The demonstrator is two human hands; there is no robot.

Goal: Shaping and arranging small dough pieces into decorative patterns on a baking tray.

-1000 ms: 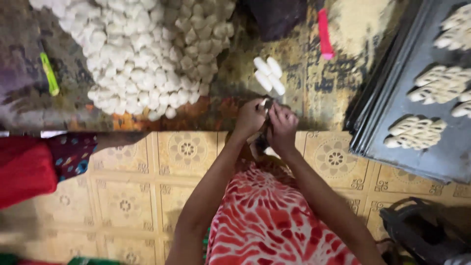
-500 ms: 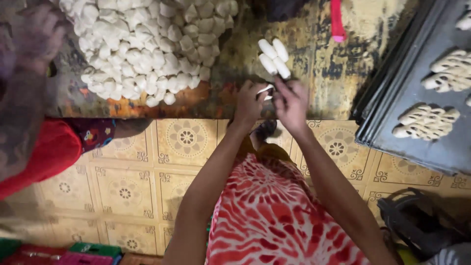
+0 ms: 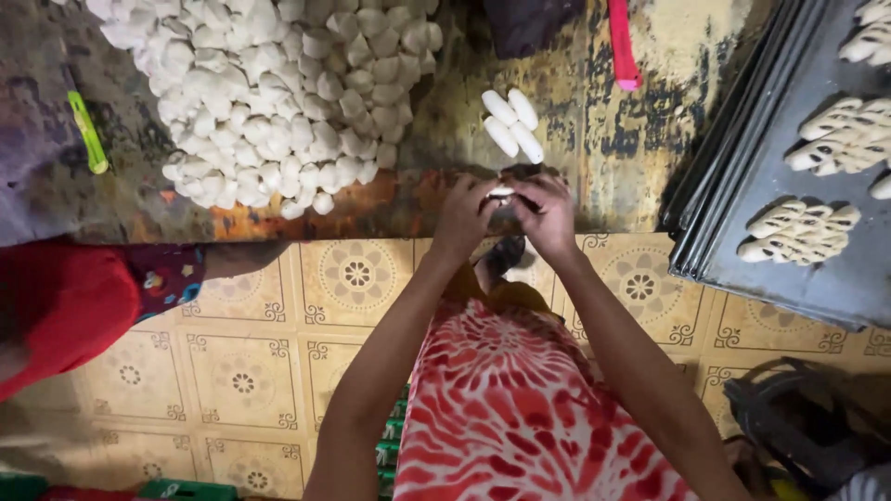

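Both hands, left (image 3: 467, 215) and right (image 3: 548, 213), now meet at the table (image 3: 594, 139) edge mid-frame, pinching one dough piece (image 3: 501, 192) between them. Half a second ago the right hand was raised toward the four rolls (image 3: 512, 123) above.

A heap of white dough lumps (image 3: 269, 93) lies on a worn brown-and-yellow mottled worktop (image 3: 594, 130), with a lime-green plastic strip (image 3: 88, 132) left of the heap, a pink strip (image 3: 622, 42) and dark grey metal trays (image 3: 789, 241) right of it, and beige floral-patterned floor tiles (image 3: 241, 371) below.
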